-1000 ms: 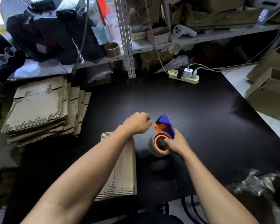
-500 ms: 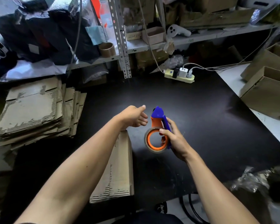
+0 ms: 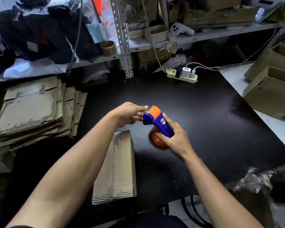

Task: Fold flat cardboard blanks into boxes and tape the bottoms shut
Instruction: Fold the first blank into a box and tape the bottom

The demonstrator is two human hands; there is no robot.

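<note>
Head view, right hand: the right hand (image 3: 176, 139) grips the tape dispenser (image 3: 160, 125) by its blue body, fingers curled round it, the orange roll under the palm.
Head view, left hand: the left hand (image 3: 130, 114) has its fingertips at the dispenser's orange head, touching or pinching there; whether they hold a tape end I cannot tell.
Head view, dispenser position: held up over the black worktop (image 3: 196, 112), head pointing away and to the left.
Head view, blank in hand's reach: one flat cardboard blank (image 3: 118, 170) lies on the worktop under the left forearm, not yet folded.
Head view, supply: a stack of flat blanks (image 3: 31, 109) sits to the left, well apart from the hands.
Head view, finished side: open cardboard boxes (image 3: 273, 89) stand at the right edge.
Head view, background: a power strip (image 3: 182, 75) lies at the back of the worktop under a cluttered shelf (image 3: 204, 36).
Change: a second ago the left hand was a loose fist beside the dispenser and the roll faced the camera; since then the dispenser has been turned head up and the left fingers have reached its head.
Meaning for the task: this looks like readying the tape, probably freeing its end, before the blank is folded; no bottom is taped yet here.
</note>
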